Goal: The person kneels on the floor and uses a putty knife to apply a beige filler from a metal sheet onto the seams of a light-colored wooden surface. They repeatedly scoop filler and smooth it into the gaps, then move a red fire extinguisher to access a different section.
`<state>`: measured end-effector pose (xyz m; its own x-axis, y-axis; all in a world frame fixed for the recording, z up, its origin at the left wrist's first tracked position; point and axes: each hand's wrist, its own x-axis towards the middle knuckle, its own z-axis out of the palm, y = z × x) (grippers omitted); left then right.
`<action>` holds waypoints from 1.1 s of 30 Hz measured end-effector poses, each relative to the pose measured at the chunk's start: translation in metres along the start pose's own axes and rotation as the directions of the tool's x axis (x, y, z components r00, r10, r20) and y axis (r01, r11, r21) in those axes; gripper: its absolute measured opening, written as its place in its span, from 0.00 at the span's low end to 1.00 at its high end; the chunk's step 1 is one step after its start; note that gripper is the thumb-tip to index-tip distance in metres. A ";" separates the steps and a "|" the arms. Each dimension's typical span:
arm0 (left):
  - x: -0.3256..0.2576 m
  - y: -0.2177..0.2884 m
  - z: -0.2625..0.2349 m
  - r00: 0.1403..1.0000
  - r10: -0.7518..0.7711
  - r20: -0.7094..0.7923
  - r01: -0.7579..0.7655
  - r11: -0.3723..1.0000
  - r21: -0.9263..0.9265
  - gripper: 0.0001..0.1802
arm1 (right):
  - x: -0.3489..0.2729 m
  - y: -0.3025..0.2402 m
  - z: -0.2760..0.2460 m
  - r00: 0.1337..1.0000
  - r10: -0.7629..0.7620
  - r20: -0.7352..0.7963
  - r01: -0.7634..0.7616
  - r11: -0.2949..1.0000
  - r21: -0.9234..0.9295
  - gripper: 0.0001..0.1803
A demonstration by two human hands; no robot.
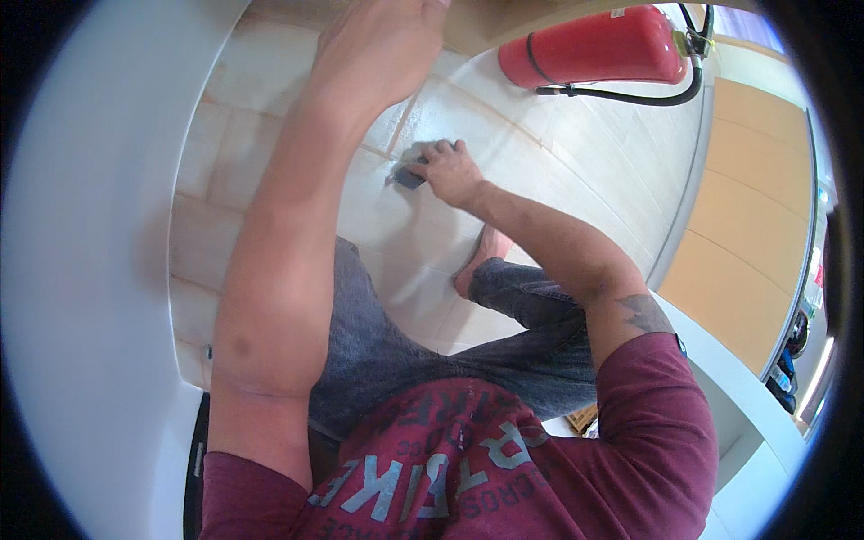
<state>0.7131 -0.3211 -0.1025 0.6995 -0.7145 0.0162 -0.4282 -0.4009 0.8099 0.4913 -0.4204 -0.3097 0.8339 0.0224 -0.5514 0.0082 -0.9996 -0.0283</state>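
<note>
My right hand [450,173] is closed around a small dark block [410,175], perhaps a scrubbing pad; its exact kind is hard to make out. The block rests on the pale tiled floor [504,117], close to a brownish grout line, where the surface shines as if wet. Farther forward, my left hand [387,49] reaches to the top edge of the picture. Its fingers run out of view, so whether they hold anything is hidden.
A red fire extinguisher [594,47] with a black hose is at the far right. Along the left side runs a smooth white curved surface [99,270]. Tan panels [742,216] line the right, beside a white frame [720,378]. My bare foot [481,261] is on the tiles.
</note>
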 end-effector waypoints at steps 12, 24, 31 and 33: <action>-0.004 0.004 -0.011 0.999 -0.030 0.019 0.029 0.998 0.049 0.23 | 0.012 0.027 0.015 0.971 -0.199 -0.129 0.179 0.972 -0.152 0.28; 0.005 0.004 0.001 0.999 -0.036 0.040 0.033 0.997 0.065 0.23 | 0.081 0.069 -0.004 0.899 0.375 -0.226 -0.336 0.922 0.192 0.19; 0.013 -0.008 0.001 0.999 0.029 -0.022 -0.029 0.999 0.040 0.23 | 0.026 -0.041 0.021 0.977 0.181 -0.114 -0.157 0.968 0.197 0.17; 0.013 -0.010 0.001 0.999 0.039 -0.039 -0.041 0.998 -0.057 0.23 | 0.010 -0.055 0.022 0.990 0.130 -0.049 -0.116 0.969 0.220 0.19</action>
<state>0.7261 -0.3264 -0.1111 0.7039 -0.7069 0.0702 -0.4232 -0.3379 0.8406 0.4872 -0.3650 -0.3327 0.8540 -0.1086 -0.5088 -0.2105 -0.9665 -0.1469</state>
